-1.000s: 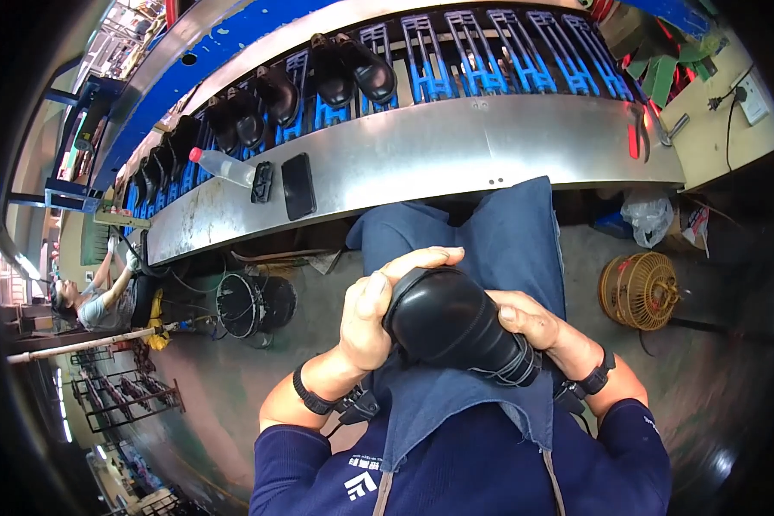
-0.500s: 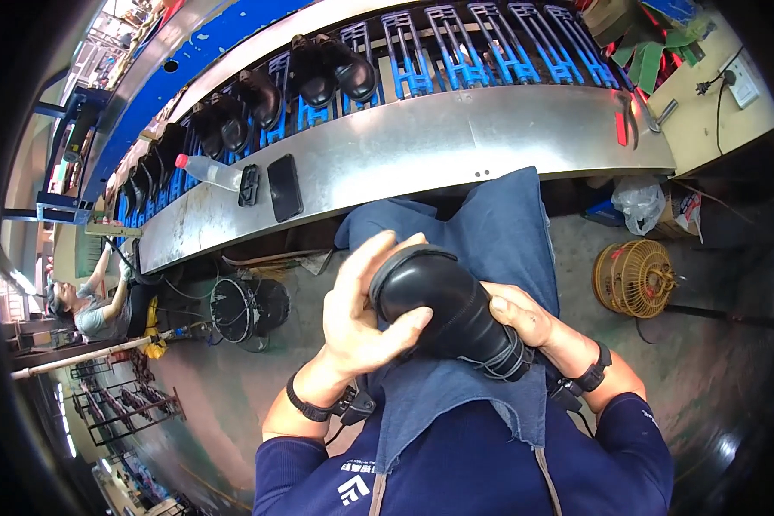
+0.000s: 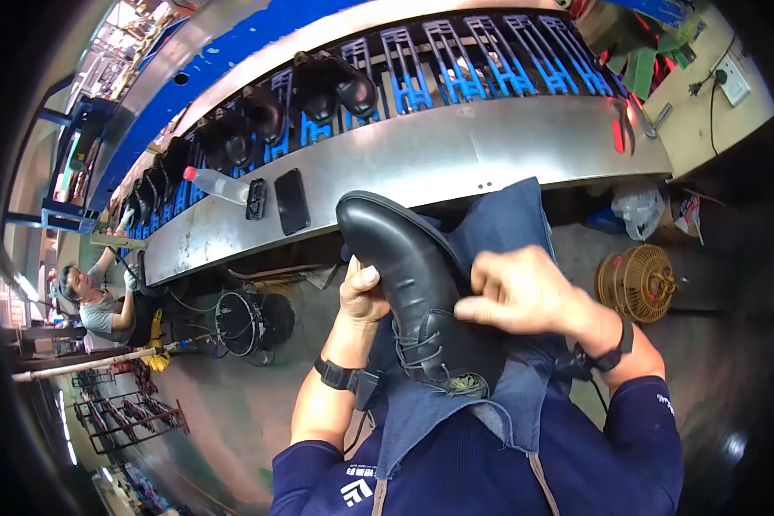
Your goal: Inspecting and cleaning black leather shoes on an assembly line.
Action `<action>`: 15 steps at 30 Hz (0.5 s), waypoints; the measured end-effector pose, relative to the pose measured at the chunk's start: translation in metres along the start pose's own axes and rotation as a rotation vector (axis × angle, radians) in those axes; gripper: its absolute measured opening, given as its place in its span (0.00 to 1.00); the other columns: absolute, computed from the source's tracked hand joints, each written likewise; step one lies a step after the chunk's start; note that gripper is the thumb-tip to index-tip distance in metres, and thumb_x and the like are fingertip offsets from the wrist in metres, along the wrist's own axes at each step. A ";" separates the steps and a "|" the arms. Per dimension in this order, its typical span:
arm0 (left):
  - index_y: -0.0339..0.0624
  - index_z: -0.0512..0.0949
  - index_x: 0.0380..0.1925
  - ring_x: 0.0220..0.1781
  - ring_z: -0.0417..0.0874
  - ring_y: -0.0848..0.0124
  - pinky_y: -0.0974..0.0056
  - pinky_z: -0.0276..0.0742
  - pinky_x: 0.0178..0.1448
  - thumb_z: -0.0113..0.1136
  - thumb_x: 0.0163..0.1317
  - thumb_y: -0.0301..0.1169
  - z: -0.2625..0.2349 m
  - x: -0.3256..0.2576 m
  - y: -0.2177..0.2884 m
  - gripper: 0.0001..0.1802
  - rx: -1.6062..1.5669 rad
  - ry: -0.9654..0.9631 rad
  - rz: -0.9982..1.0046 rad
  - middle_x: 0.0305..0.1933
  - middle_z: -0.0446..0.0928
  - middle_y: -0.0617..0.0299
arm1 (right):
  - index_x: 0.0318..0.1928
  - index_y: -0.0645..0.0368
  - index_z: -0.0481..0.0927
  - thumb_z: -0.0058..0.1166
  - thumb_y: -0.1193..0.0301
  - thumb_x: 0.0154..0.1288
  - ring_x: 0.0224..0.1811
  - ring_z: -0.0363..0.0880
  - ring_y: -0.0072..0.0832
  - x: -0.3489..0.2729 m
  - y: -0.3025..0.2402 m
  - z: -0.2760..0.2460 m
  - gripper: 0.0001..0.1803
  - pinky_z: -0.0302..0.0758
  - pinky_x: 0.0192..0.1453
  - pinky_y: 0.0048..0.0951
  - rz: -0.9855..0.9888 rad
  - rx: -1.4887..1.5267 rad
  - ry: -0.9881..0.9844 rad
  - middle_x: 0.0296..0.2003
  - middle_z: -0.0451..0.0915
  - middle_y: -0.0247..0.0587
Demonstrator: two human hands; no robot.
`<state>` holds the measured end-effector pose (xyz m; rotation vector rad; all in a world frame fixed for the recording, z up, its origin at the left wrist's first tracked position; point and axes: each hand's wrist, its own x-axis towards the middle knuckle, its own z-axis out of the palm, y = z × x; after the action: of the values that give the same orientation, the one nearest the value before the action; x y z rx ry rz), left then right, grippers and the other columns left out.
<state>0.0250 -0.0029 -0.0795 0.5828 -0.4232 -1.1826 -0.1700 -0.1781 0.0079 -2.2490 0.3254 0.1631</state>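
A black leather lace-up boot (image 3: 394,245) lies over my lap with its toe tilted away towards the bench. Grey laces cross its front, and a crumpled greenish filling shows at the opening. My left hand (image 3: 361,297) grips the boot's left side, its thumb up along the upper and its other fingers hidden underneath. On the other side, my right hand (image 3: 522,291) is closed, with curled fingers and its thumb at the boot's ankle. Whatever may be in those fingers is hidden. Beneath the boot is a blue apron (image 3: 512,228).
A steel-edged bench (image 3: 421,150) curves ahead, bearing a phone (image 3: 291,201), a bottle (image 3: 219,185), a small black case (image 3: 256,199) and red-handled pliers (image 3: 619,133). Behind run blue racks (image 3: 408,82) with black shoes (image 3: 318,95). A bucket (image 3: 239,320), a yellow basket-like object (image 3: 635,284) and a co-worker (image 3: 103,305) are around.
The boot has turned so its toe points away and its laced side shows more. My left hand has shifted to its side; my right hand has lifted and curled near the ankle.
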 end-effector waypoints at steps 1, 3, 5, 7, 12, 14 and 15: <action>0.31 0.68 0.64 0.58 0.83 0.54 0.49 0.81 0.65 0.72 0.52 0.37 -0.001 -0.003 -0.006 0.41 -0.010 0.004 -0.014 0.59 0.78 0.44 | 0.53 0.64 0.75 0.64 0.42 0.59 0.32 0.86 0.39 0.006 0.007 -0.009 0.38 0.82 0.39 0.37 0.018 0.014 0.046 0.27 0.83 0.45; 0.32 0.68 0.65 0.59 0.83 0.54 0.49 0.80 0.66 0.75 0.53 0.43 -0.002 -0.001 -0.020 0.43 -0.118 0.065 -0.106 0.59 0.78 0.45 | 0.55 0.63 0.72 0.71 0.51 0.55 0.30 0.85 0.34 0.035 0.015 -0.006 0.37 0.78 0.35 0.34 -0.087 0.107 0.130 0.30 0.83 0.47; 0.34 0.69 0.65 0.61 0.81 0.56 0.51 0.78 0.68 0.77 0.52 0.49 -0.006 -0.002 -0.032 0.46 -0.134 0.185 -0.173 0.60 0.77 0.48 | 0.57 0.64 0.71 0.68 0.48 0.57 0.31 0.84 0.40 0.052 0.023 0.023 0.39 0.78 0.37 0.39 -0.273 0.127 0.362 0.30 0.81 0.52; 0.35 0.69 0.65 0.62 0.80 0.57 0.52 0.76 0.69 0.77 0.51 0.51 -0.013 -0.002 -0.039 0.47 -0.058 0.205 -0.190 0.61 0.77 0.50 | 0.59 0.64 0.71 0.64 0.49 0.61 0.31 0.83 0.40 0.041 0.034 0.036 0.37 0.77 0.38 0.38 -0.223 0.255 0.387 0.31 0.81 0.51; 0.34 0.69 0.64 0.57 0.82 0.58 0.53 0.79 0.65 0.68 0.52 0.67 -0.016 -0.011 -0.030 0.53 0.148 0.361 -0.203 0.60 0.77 0.48 | 0.66 0.65 0.68 0.56 0.70 0.65 0.47 0.79 0.41 -0.003 0.050 0.076 0.29 0.76 0.53 0.38 -0.295 0.266 0.448 0.49 0.78 0.50; 0.35 0.70 0.63 0.56 0.82 0.58 0.51 0.80 0.64 0.58 0.61 0.65 -0.014 0.002 -0.032 0.46 0.124 0.380 -0.189 0.59 0.78 0.48 | 0.70 0.63 0.65 0.59 0.74 0.59 0.67 0.69 0.48 -0.027 0.070 0.087 0.37 0.70 0.67 0.46 -0.388 -0.109 0.302 0.65 0.70 0.56; 0.36 0.70 0.63 0.57 0.82 0.58 0.50 0.79 0.64 0.53 0.67 0.63 -0.015 0.007 -0.032 0.41 0.121 0.380 -0.183 0.59 0.78 0.49 | 0.72 0.63 0.61 0.62 0.72 0.58 0.70 0.66 0.53 -0.040 0.081 0.104 0.41 0.68 0.69 0.49 -0.447 -0.176 0.431 0.67 0.66 0.60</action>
<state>0.0121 -0.0146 -0.1110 0.9472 -0.1186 -1.1917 -0.2325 -0.1412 -0.1087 -2.4585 0.0239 -0.5523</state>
